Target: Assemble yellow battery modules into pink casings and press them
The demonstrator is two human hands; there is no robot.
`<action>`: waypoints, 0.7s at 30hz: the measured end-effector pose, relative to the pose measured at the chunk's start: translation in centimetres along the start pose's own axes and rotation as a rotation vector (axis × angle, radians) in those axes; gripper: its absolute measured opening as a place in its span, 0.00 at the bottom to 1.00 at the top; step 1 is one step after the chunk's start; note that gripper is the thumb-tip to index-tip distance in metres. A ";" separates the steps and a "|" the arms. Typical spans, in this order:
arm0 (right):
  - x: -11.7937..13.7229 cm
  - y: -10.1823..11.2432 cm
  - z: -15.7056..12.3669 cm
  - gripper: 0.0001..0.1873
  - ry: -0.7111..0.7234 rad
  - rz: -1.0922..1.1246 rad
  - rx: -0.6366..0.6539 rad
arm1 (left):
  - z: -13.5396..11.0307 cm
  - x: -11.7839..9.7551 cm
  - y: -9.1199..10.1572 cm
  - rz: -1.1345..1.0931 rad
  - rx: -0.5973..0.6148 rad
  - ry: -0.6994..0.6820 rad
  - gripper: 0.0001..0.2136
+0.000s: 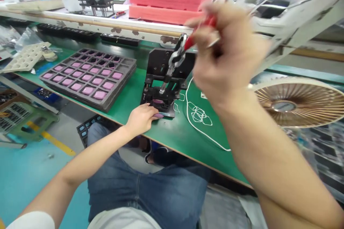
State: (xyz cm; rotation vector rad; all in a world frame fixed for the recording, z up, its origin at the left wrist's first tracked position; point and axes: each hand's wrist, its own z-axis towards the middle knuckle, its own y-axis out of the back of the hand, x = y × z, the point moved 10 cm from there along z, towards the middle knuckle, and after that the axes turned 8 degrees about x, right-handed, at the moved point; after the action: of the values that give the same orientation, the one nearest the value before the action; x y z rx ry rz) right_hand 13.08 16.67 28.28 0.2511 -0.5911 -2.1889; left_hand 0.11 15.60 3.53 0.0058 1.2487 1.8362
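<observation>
Work is occupying both hands at a green bench [172, 134], where the right hand [225, 46], blurred, is holding the red handle [189, 42] of a black press [156, 65] in a closed fist, its metal lever slanting up from the base. The left hand [141, 118] is resting low at the front of the press, its fingertips touching a purple piece [159, 115] by the front edge; whether they are pinching it or only pressing on it, one cannot tell. To the left of the press, a dark tray [120, 85] is holding rows of pink pieces [87, 90], with dark ones behind. A white cord [212, 140] is curving beside thin white rings [197, 115], and a round fan [309, 102] is standing farther right.
</observation>
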 end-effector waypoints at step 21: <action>-3.8 -14.1 -18.7 0.20 -0.246 -0.058 0.772 | 1.5 2.1 3.2 0.120 -0.102 0.068 0.12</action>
State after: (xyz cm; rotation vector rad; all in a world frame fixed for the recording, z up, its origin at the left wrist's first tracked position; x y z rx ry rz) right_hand 12.83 21.12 4.98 0.4012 -1.5738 -1.9623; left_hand -2.62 17.77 5.74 -0.0393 1.2229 2.0166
